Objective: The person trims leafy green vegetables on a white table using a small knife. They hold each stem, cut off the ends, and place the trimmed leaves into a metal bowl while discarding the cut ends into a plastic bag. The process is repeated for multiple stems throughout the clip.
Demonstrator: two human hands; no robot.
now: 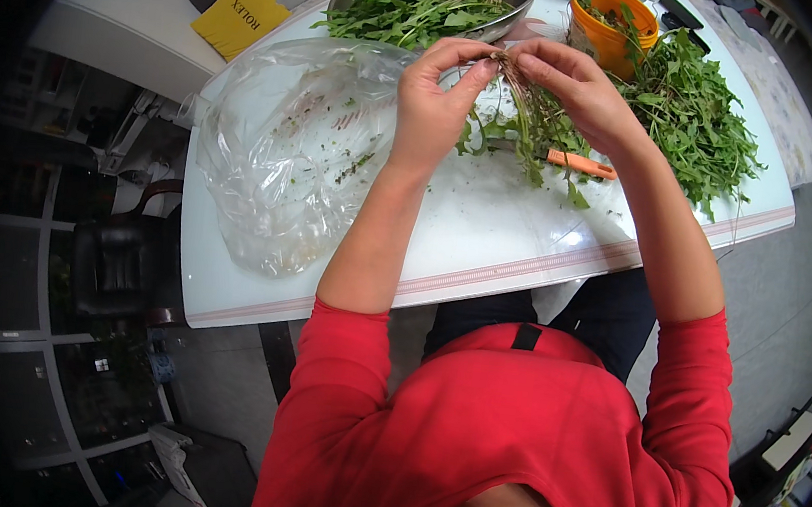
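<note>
Both my hands meet above the table around a leafy green plant point(528, 119), its brownish root end up and its leaves hanging down. My left hand point(442, 83) pinches the root end between thumb and forefinger. My right hand point(573, 87) grips the stems just beside it. Below the hanging leaves lies a knife with an orange handle point(582, 164); its blade is mostly hidden by the leaves. To the right of my right hand spreads a heap of leafy greens point(700, 120). Left of my left hand lies a crumpled clear plastic bag point(276, 162) with plant scraps on it.
A metal bowl point(522, 6) at the back holds more greens point(413, 1). Next to it stands an orange bucket point(613, 36) with plant trimmings inside. A yellow cloth or bag point(242, 16) bearing writing sits at the table's back left. A black chair point(119, 264) stands off the left edge.
</note>
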